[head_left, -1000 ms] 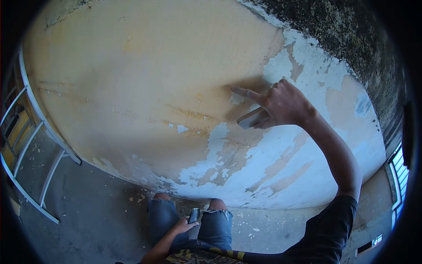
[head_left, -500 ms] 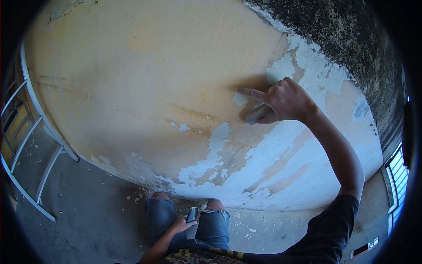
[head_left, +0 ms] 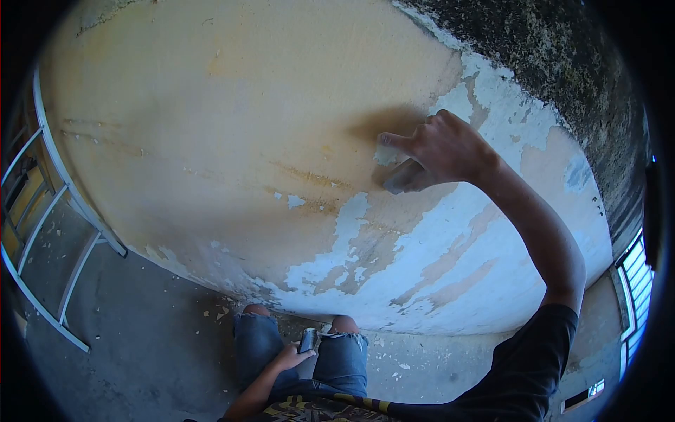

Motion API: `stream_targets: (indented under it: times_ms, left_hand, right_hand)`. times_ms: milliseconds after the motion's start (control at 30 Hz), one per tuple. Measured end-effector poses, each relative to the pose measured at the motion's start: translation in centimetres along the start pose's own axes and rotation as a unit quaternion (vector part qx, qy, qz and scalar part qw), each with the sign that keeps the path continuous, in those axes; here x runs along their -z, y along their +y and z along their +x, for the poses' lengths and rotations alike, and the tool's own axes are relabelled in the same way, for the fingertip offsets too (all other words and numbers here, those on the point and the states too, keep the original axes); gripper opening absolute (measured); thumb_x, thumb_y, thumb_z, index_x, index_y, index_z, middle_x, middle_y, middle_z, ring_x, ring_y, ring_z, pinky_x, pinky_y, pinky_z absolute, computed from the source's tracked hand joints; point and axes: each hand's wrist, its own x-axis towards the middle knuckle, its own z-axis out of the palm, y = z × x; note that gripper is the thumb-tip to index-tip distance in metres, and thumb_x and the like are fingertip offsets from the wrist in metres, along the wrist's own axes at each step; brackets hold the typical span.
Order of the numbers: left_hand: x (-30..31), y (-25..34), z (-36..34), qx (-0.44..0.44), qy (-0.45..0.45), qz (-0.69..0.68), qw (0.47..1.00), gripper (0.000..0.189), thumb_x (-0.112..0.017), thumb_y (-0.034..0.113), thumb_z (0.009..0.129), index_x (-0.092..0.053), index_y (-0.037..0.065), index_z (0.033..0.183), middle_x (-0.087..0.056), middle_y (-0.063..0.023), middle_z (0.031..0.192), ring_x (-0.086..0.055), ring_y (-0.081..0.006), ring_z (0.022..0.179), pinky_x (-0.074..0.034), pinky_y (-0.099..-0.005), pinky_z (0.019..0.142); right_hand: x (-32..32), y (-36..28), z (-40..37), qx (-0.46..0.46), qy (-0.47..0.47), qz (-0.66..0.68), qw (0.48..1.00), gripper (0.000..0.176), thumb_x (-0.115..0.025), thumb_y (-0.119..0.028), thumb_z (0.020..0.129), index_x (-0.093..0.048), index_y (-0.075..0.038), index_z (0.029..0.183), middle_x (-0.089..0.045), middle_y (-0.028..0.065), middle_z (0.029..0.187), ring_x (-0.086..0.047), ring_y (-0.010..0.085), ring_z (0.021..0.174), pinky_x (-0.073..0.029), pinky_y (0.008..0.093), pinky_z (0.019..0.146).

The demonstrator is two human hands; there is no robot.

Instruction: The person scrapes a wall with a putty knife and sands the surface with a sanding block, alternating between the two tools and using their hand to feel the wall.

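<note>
My right hand is raised at the peeling wall, its index finger pointing left over a small pale patch. Below that finger, the thumb and other fingers close on a flat grey piece; its kind is hard to make out. Down between my knees, my left hand grips a small dark block-like object with a lighter top face. Bare white areas show below and right of my right hand, where the cream paint is gone.
A white metal ladder-like frame stands at the left. Paint flakes lie on the grey concrete floor. Dark, rough, stained wall borders the paint at the upper right. A barred window is at the far right.
My right hand has shifted slightly up, and its index finger looks more bent. The grey piece has moved with it. My left hand stays almost still.
</note>
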Motion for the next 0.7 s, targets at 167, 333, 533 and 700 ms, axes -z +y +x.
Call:
stream_targets:
  times_ms: [167, 333, 533, 700]
  left_hand:
    - [0.4, 1.4, -0.5, 0.008, -0.001, 0.013, 1.000, 0.041, -0.073, 0.043, 0.089, -0.073, 0.004, 0.102, -0.072, -0.0080, 0.082, -0.065, -0.0155, 0.072, -0.051, -0.0349, 0.068]
    - [0.2, 0.9, -0.2, 0.009, -0.001, 0.010, 1.000, 0.043, -0.074, 0.044, 0.088, -0.073, 0.002, 0.097, -0.072, -0.0110, 0.082, -0.067, -0.0182, 0.073, -0.051, -0.0364, 0.069]
    - [0.2, 1.1, -0.3, 0.004, 0.002, 0.006, 1.000, 0.046, -0.073, 0.045, 0.088, -0.072, 0.000, 0.094, -0.073, -0.0156, 0.084, -0.070, -0.0224, 0.076, -0.052, -0.0389, 0.072]
    - [0.2, 2.1, -0.8, -0.022, 0.012, 0.026, 0.999, 0.045, -0.072, 0.044, 0.088, -0.072, 0.000, 0.096, -0.073, -0.0170, 0.085, -0.070, -0.0245, 0.078, -0.053, -0.0394, 0.073]
  right_hand:
    - [0.2, 0.1, 0.7, 0.004, -0.008, 0.010, 1.000, 0.069, -0.068, -0.071, 0.078, -0.066, -0.018, 0.122, -0.058, -0.0003, 0.054, -0.062, 0.0087, 0.050, -0.054, 0.0250, 0.052]
    - [-0.5, 0.1, 2.0, -0.002, 0.035, -0.005, 0.999, 0.033, -0.065, -0.044, 0.092, -0.067, -0.019, 0.114, -0.063, -0.0006, 0.060, -0.069, 0.0143, 0.059, -0.055, 0.0277, 0.055]
    - [0.6, -0.1, 3.9, 0.017, 0.004, -0.018, 1.000, 0.009, -0.068, -0.023, 0.089, -0.068, -0.021, 0.098, -0.066, -0.0002, 0.062, -0.072, 0.0153, 0.065, -0.055, 0.0298, 0.056]
    - [2.2, 0.5, 4.9, 0.028, -0.022, -0.038, 0.999, 0.011, -0.066, -0.015, 0.089, -0.071, -0.025, 0.085, -0.067, -0.0018, 0.064, -0.072, 0.0139, 0.067, -0.055, 0.0283, 0.058]
